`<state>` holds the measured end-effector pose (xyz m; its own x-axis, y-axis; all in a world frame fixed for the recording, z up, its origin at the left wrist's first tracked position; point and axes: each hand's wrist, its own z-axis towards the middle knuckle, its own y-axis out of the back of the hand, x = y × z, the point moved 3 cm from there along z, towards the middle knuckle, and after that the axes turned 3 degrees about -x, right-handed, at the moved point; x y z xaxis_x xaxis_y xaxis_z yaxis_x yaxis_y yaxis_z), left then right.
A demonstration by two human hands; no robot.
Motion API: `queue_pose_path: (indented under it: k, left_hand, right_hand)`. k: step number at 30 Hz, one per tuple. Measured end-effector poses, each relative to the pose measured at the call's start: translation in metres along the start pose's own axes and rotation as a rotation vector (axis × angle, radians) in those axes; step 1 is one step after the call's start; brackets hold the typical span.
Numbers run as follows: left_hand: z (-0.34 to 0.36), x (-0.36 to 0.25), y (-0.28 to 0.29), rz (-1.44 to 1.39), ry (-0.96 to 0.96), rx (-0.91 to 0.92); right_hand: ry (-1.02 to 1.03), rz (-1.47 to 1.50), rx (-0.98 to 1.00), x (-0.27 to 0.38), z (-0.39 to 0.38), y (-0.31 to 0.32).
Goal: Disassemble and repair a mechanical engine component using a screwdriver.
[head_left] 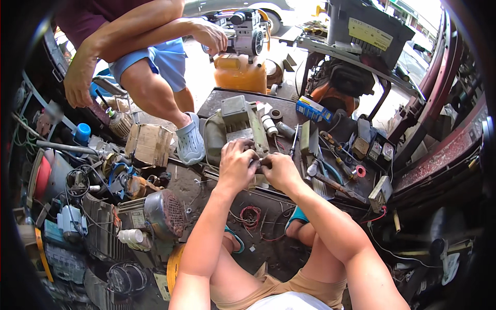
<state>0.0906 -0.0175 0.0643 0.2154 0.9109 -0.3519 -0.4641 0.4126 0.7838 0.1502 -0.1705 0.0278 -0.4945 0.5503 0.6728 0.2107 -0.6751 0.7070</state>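
Observation:
My left hand (237, 164) and my right hand (280, 170) meet at the near edge of a low dark bench (217, 94). The fingertips of both are pinched together around something small and dark, mostly covered by the fingers. Just beyond them lies a grey-green electric motor (257, 129) with a square terminal box (235, 109) on top. Two white cylinders (269, 125), which look like capacitors, rest against its right side. To the right of my right hand are a screwdriver (294, 143) and a grey-green metal block (309, 135).
A hammer (338, 187), blue-handled pliers (332, 171) and a blue box (313, 109) lie on the bench's right. Another person's grey clog (190, 140) stands close at the left. An orange compressor tank (240, 73) stands behind. Motors, including one with a rusty grille (173, 213), crowd the left floor.

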Motion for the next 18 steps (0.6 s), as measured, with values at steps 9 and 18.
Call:
queue_pose_path:
  k: [9,18]
  left_hand:
    - [-0.005,0.005,-0.006,-0.096,0.048,-0.014]
    - [0.005,0.011,-0.007,-0.245,0.034,0.16]
  right_hand:
    - [-0.133,0.131,0.02,0.001,0.0,0.001]
    - [-0.24,0.103,-0.039,-0.016,0.014,-0.011]
